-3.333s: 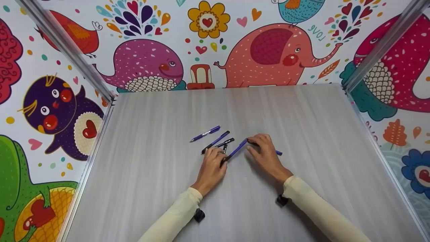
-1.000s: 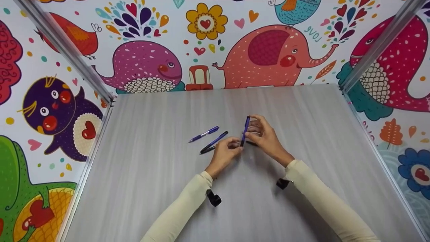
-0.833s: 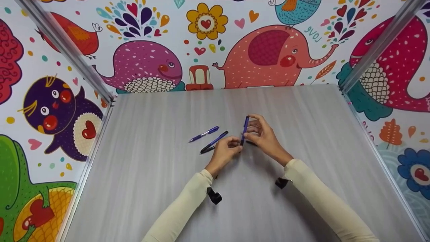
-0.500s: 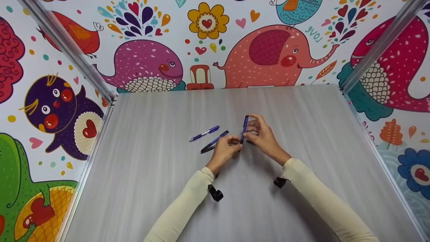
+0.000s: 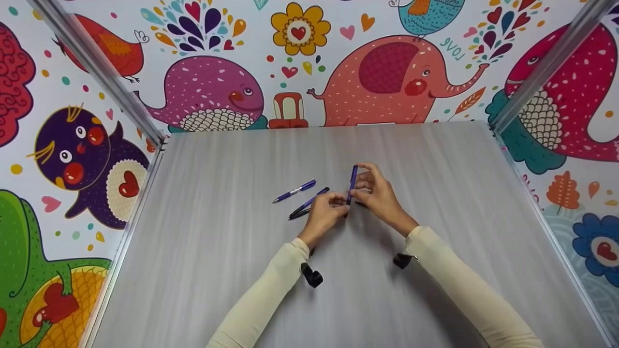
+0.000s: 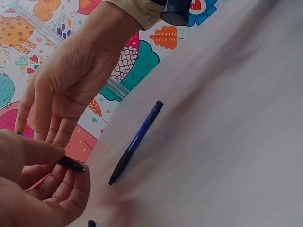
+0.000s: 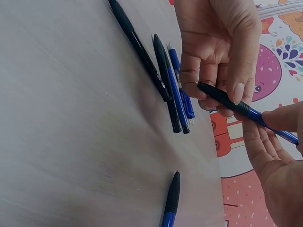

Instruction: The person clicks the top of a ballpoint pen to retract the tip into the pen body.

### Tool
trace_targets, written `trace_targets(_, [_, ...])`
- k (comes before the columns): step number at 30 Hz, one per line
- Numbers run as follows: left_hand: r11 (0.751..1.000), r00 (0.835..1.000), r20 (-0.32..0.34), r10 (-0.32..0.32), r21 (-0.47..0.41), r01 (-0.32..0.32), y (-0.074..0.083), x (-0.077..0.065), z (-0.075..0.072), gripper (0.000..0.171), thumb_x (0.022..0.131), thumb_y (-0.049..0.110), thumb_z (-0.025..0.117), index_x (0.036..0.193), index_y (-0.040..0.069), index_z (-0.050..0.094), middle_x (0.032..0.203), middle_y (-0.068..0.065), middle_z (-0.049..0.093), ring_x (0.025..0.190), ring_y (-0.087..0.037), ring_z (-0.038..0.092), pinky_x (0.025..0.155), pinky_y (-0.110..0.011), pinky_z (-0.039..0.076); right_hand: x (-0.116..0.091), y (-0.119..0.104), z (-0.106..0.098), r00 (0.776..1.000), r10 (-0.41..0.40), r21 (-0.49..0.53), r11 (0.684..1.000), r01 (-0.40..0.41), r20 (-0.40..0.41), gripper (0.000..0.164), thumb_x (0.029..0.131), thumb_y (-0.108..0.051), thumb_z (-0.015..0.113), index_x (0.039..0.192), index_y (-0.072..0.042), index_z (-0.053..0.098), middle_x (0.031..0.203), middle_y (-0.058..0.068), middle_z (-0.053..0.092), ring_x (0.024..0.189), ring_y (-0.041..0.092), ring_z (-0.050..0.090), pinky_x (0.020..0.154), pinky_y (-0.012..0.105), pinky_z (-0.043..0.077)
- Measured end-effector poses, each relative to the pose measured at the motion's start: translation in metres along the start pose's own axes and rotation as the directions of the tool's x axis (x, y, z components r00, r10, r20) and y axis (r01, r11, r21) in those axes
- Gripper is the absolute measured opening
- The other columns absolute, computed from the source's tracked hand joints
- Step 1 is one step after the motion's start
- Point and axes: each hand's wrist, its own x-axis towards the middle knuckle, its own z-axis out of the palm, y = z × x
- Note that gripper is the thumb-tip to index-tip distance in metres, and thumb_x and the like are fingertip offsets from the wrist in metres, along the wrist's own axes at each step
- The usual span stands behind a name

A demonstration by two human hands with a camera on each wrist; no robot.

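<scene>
In the head view, a blue pen with a black grip (image 5: 353, 180) stands nearly upright between the two hands, over the middle of the table. My left hand (image 5: 323, 212) pinches its lower, black grip end between thumb and fingers. My right hand (image 5: 382, 195) holds the blue barrel, thumb on the side and index finger at the top end. The right wrist view shows the pen's black tip (image 7: 210, 91) poking out past the left thumb. Another blue pen (image 6: 137, 139) lies on the table below the right hand, mostly hidden in the head view.
Left of the hands lie a purple-blue pen (image 5: 294, 191), a blue-and-black pen (image 5: 316, 197) and a black pen (image 5: 300, 214). One more black pen (image 7: 142, 52) shows in the right wrist view. Patterned walls with metal posts (image 5: 96, 67) edge the grey table (image 5: 217, 193).
Over three seconds ago the pen slanted between both hands; now it is nearly upright. The left hand has moved right and up, the right hand slightly up. Little has changed in the last second.
</scene>
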Motion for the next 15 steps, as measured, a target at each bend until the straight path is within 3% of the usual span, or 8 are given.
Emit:
trace_targets(10, [0.998, 1.000, 0.005, 0.003, 0.057, -0.004, 0.0024, 0.0011, -0.0007, 0.018, 0.092, -0.006, 0.080, 0.110, -0.005, 0.080, 0.096, -0.010, 0.078, 0.082, -0.013, 0.071, 0.070, -0.025, 0.059, 0.0014, 0.0016, -0.0019, 0.999, 0.045, 0.007, 0.999, -0.045, 0.000, 0.066, 0.096, 0.010, 0.078, 0.154, -0.005, 0.050, 0.120, 0.022, 0.065, 0.101, 0.028, 0.072, 0.080, 0.025, 0.062])
trace_targets(15, [0.990, 0.999, 0.031, 0.029, 0.136, -0.033, 0.0025, 0.0035, -0.0038, 0.018, 0.092, -0.004, 0.080, 0.110, -0.003, 0.081, 0.097, -0.009, 0.079, 0.085, -0.013, 0.071, 0.072, -0.024, 0.057, -0.0006, 0.0036, -0.0049, 0.998, 0.052, 0.037, 0.998, -0.050, -0.027, 0.064, 0.099, 0.010, 0.075, 0.154, -0.005, 0.046, 0.123, 0.022, 0.064, 0.100, 0.024, 0.073, 0.083, 0.033, 0.064])
